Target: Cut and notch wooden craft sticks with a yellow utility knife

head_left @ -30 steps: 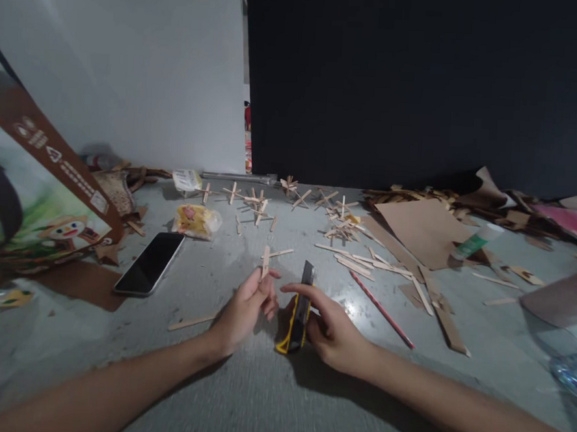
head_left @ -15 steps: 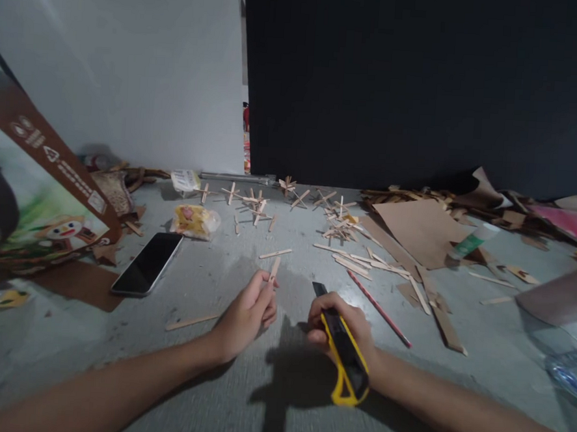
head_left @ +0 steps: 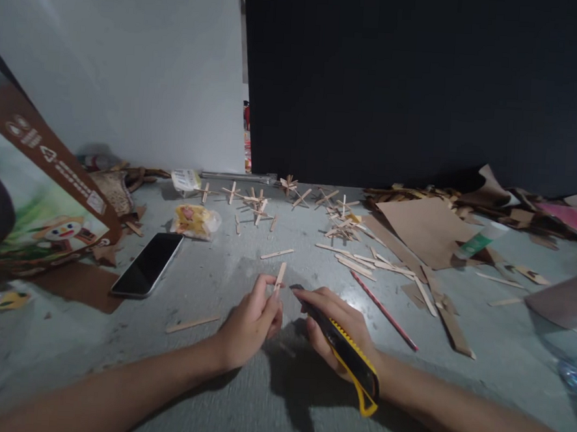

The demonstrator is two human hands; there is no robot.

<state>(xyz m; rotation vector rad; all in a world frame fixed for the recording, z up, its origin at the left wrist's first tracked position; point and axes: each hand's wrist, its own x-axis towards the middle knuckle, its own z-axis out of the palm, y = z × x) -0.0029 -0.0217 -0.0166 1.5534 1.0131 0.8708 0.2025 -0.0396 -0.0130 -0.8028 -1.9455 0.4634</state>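
Observation:
My left hand (head_left: 251,321) pinches a short wooden stick (head_left: 279,276) and holds it upright on the grey floor. My right hand (head_left: 336,323) is wrapped round a yellow and black utility knife (head_left: 346,351). The knife's front end points at the foot of the stick, close to my left fingertips. Its yellow tail sticks out past my wrist.
A black phone (head_left: 147,263) lies to the left, next to a printed paper bag (head_left: 35,194). Loose sticks and stick crosses (head_left: 339,227) are scattered ahead. A red pencil (head_left: 383,310) lies to the right, with brown cardboard sheets (head_left: 422,227) and scraps behind it. A snack packet (head_left: 194,220) sits far left.
My right hand turned the knife round so its tail now points back at me, then brought its front end leftward to the stick. My left hand kept the stick, shifting it slightly.

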